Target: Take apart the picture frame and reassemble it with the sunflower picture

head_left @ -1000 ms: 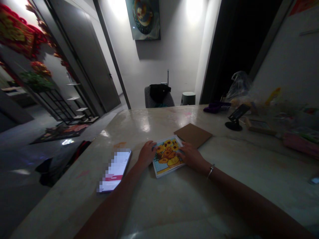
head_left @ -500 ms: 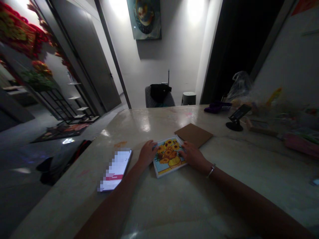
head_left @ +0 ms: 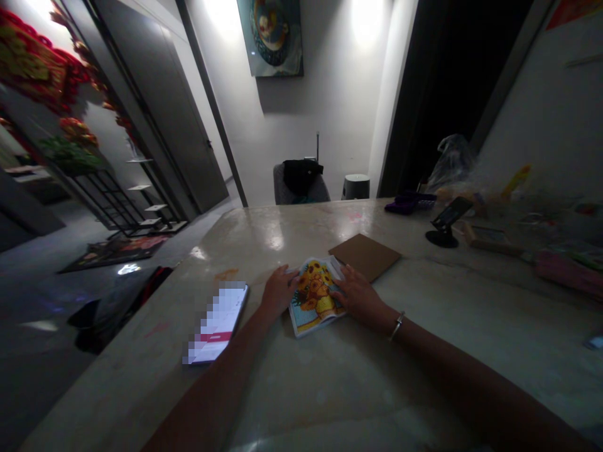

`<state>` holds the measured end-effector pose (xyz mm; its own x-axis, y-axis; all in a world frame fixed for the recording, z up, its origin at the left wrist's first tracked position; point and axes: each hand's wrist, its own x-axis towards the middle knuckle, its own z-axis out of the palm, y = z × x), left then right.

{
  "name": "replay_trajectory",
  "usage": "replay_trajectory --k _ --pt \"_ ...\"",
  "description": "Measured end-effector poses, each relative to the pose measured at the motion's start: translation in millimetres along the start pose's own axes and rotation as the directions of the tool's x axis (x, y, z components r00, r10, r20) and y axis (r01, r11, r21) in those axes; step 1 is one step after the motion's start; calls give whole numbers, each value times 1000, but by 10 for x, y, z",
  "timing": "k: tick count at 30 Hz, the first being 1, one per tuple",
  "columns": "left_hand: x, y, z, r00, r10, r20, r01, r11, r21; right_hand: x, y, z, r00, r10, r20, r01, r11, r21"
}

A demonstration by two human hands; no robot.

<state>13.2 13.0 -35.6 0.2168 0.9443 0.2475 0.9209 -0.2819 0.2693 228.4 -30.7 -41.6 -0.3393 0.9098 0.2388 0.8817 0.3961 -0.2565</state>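
Observation:
A sunflower picture (head_left: 316, 292) lies in a white frame (head_left: 301, 333) on the table, its sheet bowed up off the frame, with the right edge pushed inward. My left hand (head_left: 279, 290) grips the left side of the frame and picture, fingers at the upper left edge. My right hand (head_left: 360, 294) is on the right side, its fingers bent over the picture's edge and pressing it inward. A bracelet circles the right wrist. Just behind the right hand lies a brown square board (head_left: 365, 254).
On the left of the table (head_left: 301, 402) lies a lit phone (head_left: 221, 320). At the right stand a black phone stand (head_left: 443, 235), a wooden frame (head_left: 492, 238), a purple item (head_left: 409, 202) and plastic bags (head_left: 452, 163). A chair (head_left: 301, 182) stands beyond the far edge.
The picture sheet, flat before, now bulges upward. My right hand's fingers have moved a little left with the sheet's right edge, uncovering the frame's right part.

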Motion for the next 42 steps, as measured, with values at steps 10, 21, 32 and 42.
replay_trajectory --k 10,21,32,42 --pt "15 38 -34 993 111 -41 -109 992 58 -13 -1 -86 982 -166 90 164 986 28" --pt "17 109 -96 984 -19 -176 -46 932 -359 -39 -11 -185 970 -211 118 199 975 102" --pt "110 -55 -46 962 -220 -160 59 742 -668 -78 -75 -288 939 -332 93 281 893 351" --pt "94 -45 -65 890 -453 41 201 310 -929 -126 -219 -364 876 -462 137 383 840 384"
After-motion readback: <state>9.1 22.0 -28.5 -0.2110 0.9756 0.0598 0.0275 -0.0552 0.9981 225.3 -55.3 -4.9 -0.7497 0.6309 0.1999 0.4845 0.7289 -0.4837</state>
